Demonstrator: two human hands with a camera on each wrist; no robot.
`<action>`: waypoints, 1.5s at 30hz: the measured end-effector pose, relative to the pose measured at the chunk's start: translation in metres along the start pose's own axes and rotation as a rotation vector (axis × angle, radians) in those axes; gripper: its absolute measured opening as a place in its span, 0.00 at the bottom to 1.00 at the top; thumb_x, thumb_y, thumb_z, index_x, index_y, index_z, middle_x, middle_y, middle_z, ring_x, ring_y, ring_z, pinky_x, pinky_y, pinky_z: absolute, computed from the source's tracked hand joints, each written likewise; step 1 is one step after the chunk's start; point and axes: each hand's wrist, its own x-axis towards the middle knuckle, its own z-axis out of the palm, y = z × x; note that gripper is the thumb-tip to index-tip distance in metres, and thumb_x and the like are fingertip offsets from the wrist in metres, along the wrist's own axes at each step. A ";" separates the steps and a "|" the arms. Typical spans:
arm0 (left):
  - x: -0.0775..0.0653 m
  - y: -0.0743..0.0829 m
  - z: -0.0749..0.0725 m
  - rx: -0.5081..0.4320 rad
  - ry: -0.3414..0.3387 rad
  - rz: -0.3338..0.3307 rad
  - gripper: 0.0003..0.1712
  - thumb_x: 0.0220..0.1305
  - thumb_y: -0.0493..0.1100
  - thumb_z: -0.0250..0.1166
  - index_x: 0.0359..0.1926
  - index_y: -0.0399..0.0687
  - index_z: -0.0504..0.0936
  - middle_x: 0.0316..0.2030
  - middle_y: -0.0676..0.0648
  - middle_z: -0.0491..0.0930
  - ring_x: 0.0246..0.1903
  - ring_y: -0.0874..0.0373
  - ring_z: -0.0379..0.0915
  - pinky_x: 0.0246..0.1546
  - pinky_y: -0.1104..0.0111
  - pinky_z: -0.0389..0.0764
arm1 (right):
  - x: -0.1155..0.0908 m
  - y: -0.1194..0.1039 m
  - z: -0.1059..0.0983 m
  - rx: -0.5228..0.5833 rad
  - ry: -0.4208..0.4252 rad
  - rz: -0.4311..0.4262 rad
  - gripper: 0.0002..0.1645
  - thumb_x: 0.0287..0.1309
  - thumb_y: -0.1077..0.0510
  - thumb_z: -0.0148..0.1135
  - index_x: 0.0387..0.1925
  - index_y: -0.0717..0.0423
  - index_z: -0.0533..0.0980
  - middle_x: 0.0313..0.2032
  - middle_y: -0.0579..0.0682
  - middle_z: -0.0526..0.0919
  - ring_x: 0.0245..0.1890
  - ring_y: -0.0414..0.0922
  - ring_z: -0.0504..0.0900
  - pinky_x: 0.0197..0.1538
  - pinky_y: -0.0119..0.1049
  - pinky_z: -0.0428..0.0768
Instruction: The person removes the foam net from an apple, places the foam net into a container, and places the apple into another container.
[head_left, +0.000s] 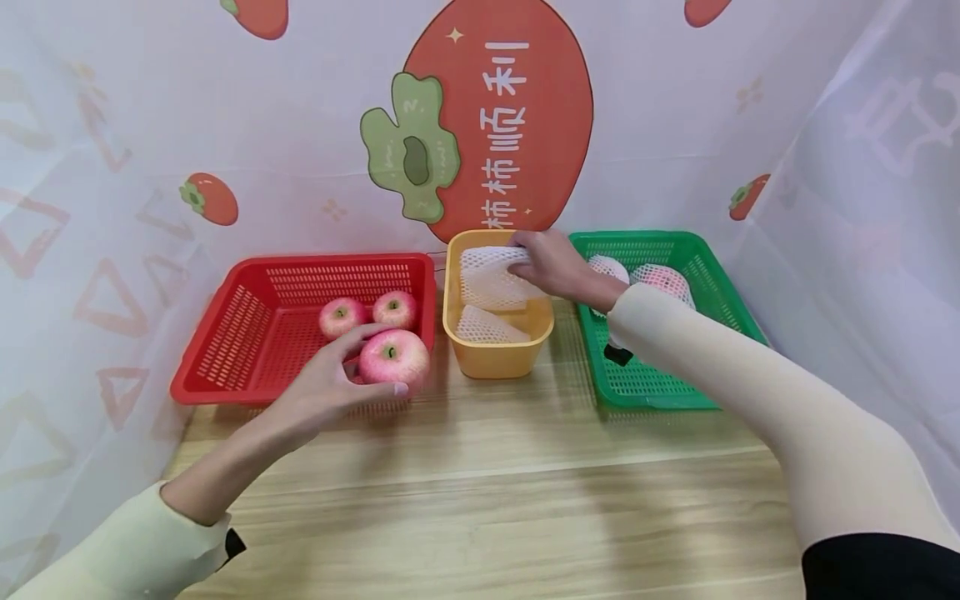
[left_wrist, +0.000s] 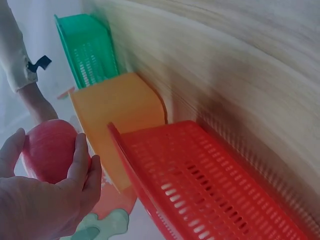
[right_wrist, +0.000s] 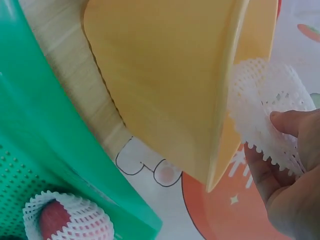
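My left hand (head_left: 330,379) grips a pink-red apple (head_left: 394,357) just in front of the red basket's near right corner. In the left wrist view, fingers and thumb curl round that apple (left_wrist: 51,150). Over the yellow bin (head_left: 498,358), my right hand (head_left: 558,265) pinches a white foam net sleeve (head_left: 491,265). The right wrist view shows the foam net sleeve (right_wrist: 270,110) between thumb and fingers at the bin's rim. Another foam net (head_left: 487,325) lies inside the bin.
Two bare apples (head_left: 342,317) sit in the red basket (head_left: 255,392) at left. At right, the green basket (head_left: 652,392) holds apples in foam nets (head_left: 663,282). All three containers stand on a wood-grain table (head_left: 480,500) before a printed cloth (head_left: 315,125).
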 end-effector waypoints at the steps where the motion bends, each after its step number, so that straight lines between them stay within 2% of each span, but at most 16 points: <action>1: 0.001 -0.001 -0.003 0.005 0.005 -0.008 0.52 0.58 0.59 0.80 0.78 0.57 0.65 0.67 0.47 0.76 0.62 0.49 0.78 0.58 0.57 0.82 | 0.002 0.001 0.001 0.007 -0.008 -0.001 0.20 0.64 0.58 0.75 0.54 0.62 0.82 0.52 0.57 0.88 0.48 0.54 0.85 0.60 0.49 0.85; 5: 0.003 -0.004 -0.013 0.043 0.023 -0.040 0.55 0.59 0.62 0.79 0.81 0.58 0.61 0.69 0.45 0.74 0.64 0.47 0.75 0.60 0.53 0.81 | 0.007 0.003 0.006 0.028 -0.043 0.010 0.20 0.66 0.58 0.74 0.55 0.62 0.80 0.52 0.57 0.87 0.48 0.53 0.84 0.59 0.48 0.85; 7: 0.005 -0.006 -0.017 0.040 0.025 -0.049 0.57 0.60 0.62 0.78 0.82 0.56 0.58 0.70 0.44 0.72 0.66 0.46 0.73 0.60 0.54 0.81 | 0.009 0.003 0.009 0.031 -0.056 0.024 0.21 0.66 0.58 0.74 0.56 0.62 0.80 0.53 0.57 0.87 0.48 0.53 0.84 0.59 0.47 0.85; 15: 0.014 -0.018 -0.036 -0.021 0.061 -0.060 0.54 0.61 0.59 0.78 0.81 0.57 0.59 0.71 0.46 0.70 0.66 0.47 0.69 0.51 0.73 0.82 | 0.015 0.003 0.018 -0.019 -0.091 0.059 0.22 0.68 0.54 0.72 0.57 0.59 0.79 0.51 0.56 0.87 0.45 0.52 0.83 0.53 0.44 0.86; 21: 0.021 -0.025 -0.055 -0.095 0.093 -0.128 0.57 0.64 0.58 0.77 0.84 0.54 0.53 0.72 0.41 0.67 0.64 0.44 0.72 0.49 0.70 0.87 | 0.019 0.006 0.023 -0.037 -0.119 0.059 0.25 0.68 0.53 0.72 0.60 0.60 0.78 0.52 0.57 0.87 0.46 0.52 0.83 0.53 0.43 0.86; 28: 0.037 -0.032 -0.076 -0.204 0.147 -0.179 0.60 0.65 0.59 0.76 0.85 0.54 0.48 0.75 0.42 0.60 0.67 0.46 0.66 0.52 0.65 0.87 | 0.023 0.007 0.029 -0.064 -0.153 0.063 0.25 0.68 0.50 0.73 0.59 0.59 0.78 0.52 0.56 0.87 0.45 0.51 0.85 0.52 0.43 0.87; 32: 0.047 -0.037 -0.087 -0.207 0.168 -0.195 0.59 0.67 0.59 0.74 0.85 0.52 0.47 0.75 0.43 0.60 0.66 0.50 0.66 0.51 0.67 0.87 | 0.024 0.008 0.032 -0.095 -0.167 0.082 0.29 0.66 0.48 0.75 0.62 0.58 0.77 0.54 0.56 0.86 0.47 0.51 0.85 0.55 0.44 0.87; 36: 0.057 -0.043 -0.099 -0.208 0.178 -0.213 0.59 0.69 0.59 0.72 0.85 0.49 0.45 0.73 0.45 0.61 0.63 0.54 0.67 0.51 0.66 0.87 | 0.023 0.008 0.027 -0.134 -0.174 0.090 0.37 0.65 0.47 0.75 0.68 0.60 0.74 0.62 0.59 0.82 0.56 0.54 0.83 0.63 0.48 0.83; 40: 0.065 -0.048 -0.110 -0.230 0.195 -0.233 0.60 0.68 0.59 0.73 0.84 0.45 0.45 0.68 0.50 0.64 0.59 0.57 0.70 0.53 0.65 0.87 | 0.020 0.008 0.015 -0.150 -0.159 0.096 0.41 0.65 0.46 0.75 0.72 0.60 0.71 0.68 0.60 0.78 0.64 0.56 0.79 0.68 0.52 0.79; 43: 0.071 -0.051 -0.117 -0.263 0.214 -0.241 0.55 0.67 0.57 0.74 0.82 0.45 0.50 0.61 0.54 0.67 0.53 0.61 0.74 0.50 0.66 0.88 | 0.018 0.013 0.004 -0.162 -0.132 0.101 0.42 0.66 0.45 0.74 0.72 0.62 0.71 0.68 0.61 0.77 0.65 0.57 0.78 0.68 0.54 0.78; 45: 0.076 -0.054 -0.120 -0.300 0.218 -0.235 0.48 0.68 0.53 0.75 0.77 0.48 0.57 0.57 0.56 0.69 0.49 0.64 0.77 0.48 0.66 0.89 | 0.015 0.019 -0.003 -0.167 -0.109 0.103 0.41 0.66 0.45 0.73 0.71 0.62 0.72 0.67 0.62 0.77 0.64 0.58 0.79 0.68 0.55 0.79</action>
